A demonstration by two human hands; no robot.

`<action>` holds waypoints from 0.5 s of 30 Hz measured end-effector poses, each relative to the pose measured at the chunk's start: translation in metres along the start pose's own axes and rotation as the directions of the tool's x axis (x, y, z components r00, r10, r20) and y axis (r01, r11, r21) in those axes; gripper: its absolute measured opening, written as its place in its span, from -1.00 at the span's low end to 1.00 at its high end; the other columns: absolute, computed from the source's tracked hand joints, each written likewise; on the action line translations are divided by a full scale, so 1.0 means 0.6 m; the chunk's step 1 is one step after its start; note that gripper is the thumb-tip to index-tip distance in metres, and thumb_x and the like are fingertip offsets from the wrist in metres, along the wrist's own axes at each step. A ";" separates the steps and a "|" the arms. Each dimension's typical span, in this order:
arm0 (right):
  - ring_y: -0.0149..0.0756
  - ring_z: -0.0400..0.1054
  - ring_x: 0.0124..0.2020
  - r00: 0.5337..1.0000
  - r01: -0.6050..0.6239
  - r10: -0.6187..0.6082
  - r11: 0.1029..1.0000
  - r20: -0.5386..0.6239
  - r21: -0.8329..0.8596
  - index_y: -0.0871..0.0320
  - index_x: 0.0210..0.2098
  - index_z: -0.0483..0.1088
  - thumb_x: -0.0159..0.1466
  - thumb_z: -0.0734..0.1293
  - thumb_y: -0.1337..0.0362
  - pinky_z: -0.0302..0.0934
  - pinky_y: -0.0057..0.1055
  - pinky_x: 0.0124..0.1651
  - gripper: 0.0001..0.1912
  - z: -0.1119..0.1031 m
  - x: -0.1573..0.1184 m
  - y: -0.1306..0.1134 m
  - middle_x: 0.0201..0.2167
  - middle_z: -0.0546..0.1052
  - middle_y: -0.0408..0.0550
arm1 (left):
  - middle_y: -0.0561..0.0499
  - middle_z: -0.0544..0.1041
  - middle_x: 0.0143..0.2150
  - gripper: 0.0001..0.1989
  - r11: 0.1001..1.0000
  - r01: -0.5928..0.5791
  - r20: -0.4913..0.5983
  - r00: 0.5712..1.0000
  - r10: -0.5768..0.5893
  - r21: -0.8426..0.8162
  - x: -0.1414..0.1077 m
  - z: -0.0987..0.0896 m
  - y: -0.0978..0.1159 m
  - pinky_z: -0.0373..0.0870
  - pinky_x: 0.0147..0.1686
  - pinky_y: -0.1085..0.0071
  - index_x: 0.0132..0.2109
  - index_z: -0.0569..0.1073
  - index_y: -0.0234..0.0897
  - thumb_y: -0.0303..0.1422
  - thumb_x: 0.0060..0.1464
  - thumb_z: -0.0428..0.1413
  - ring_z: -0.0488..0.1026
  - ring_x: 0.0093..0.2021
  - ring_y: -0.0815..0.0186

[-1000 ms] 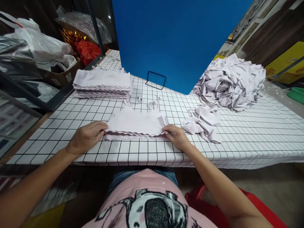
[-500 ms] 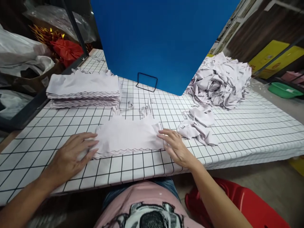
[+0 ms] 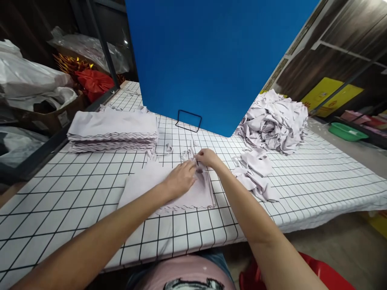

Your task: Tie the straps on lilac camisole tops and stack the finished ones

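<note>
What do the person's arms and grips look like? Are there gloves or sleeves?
No sleeves show on the left arm or the right arm. The left grip and right grip are bare hands without gloves. No bracelet or watch shows on either wrist. The person's top is pink, with a black-and-white print.

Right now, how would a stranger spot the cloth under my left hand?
Find the white, black-gridded tablecloth. Near its front edge, a pale cloth lies beneath your left hand. It's low and flat, unlike the thick stack farther left and the crumpled heap farther right.
</note>
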State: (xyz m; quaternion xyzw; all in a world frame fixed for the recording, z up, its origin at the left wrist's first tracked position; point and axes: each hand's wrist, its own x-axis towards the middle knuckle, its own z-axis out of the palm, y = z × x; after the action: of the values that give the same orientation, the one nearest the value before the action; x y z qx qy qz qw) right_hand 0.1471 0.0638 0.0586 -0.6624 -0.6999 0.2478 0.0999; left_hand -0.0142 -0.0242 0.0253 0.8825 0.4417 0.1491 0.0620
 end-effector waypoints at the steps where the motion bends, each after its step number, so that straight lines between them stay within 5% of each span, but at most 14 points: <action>1: -0.20 0.43 -0.29 1.000 -0.022 0.022 1.000 0.011 -0.016 0.21 -0.35 0.46 0.19 0.37 0.18 0.20 -0.40 -0.33 -0.81 0.008 0.016 -0.006 -0.34 0.57 0.05 | -0.25 0.32 0.28 -0.61 1.000 0.011 0.006 1.000 -0.011 -0.003 0.018 0.016 0.002 0.16 0.29 0.05 0.16 0.37 -0.42 -0.32 0.27 -0.01 0.17 0.33 0.01; 6: -0.23 0.44 -0.24 0.997 -0.081 0.081 0.996 -0.003 -0.024 0.19 -0.31 0.46 0.18 0.33 0.33 0.17 -0.44 -0.33 -0.90 0.035 0.036 -0.003 -0.27 0.58 0.04 | -0.25 0.29 0.30 -0.54 0.998 0.027 -0.024 0.999 -0.028 -0.049 0.031 0.064 -0.018 0.08 0.31 0.00 0.20 0.33 -0.39 -0.19 0.32 -0.11 0.11 0.36 -0.01; 11: -0.19 0.45 -0.24 0.993 -0.118 0.119 0.992 -0.012 0.053 0.17 -0.28 0.44 0.18 0.36 0.24 0.18 -0.42 -0.32 -0.85 0.041 0.043 -0.002 -0.31 0.58 0.03 | -0.25 0.27 0.31 -0.51 0.998 0.021 -0.025 0.999 -0.023 -0.056 0.022 0.063 -0.022 0.03 0.33 0.03 0.21 0.33 -0.41 -0.17 0.32 -0.14 0.07 0.38 0.00; 15: -0.20 0.43 -0.28 0.989 -0.133 0.140 0.978 -0.037 0.159 0.19 -0.42 0.40 0.10 0.37 0.37 0.18 -0.42 -0.32 -0.95 0.046 0.052 -0.005 -0.38 0.57 0.04 | -0.23 0.26 0.31 -0.53 0.999 0.016 -0.032 0.999 -0.018 -0.048 0.025 0.061 -0.019 0.04 0.33 0.04 0.20 0.34 -0.38 -0.18 0.31 -0.12 0.09 0.36 0.01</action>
State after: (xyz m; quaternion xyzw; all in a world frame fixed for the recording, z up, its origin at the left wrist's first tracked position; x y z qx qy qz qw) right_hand 0.1286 0.0883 0.0304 -0.7047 -0.6287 0.2921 0.1508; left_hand -0.0029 -0.0044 -0.0088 0.8744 0.4464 0.1735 0.0772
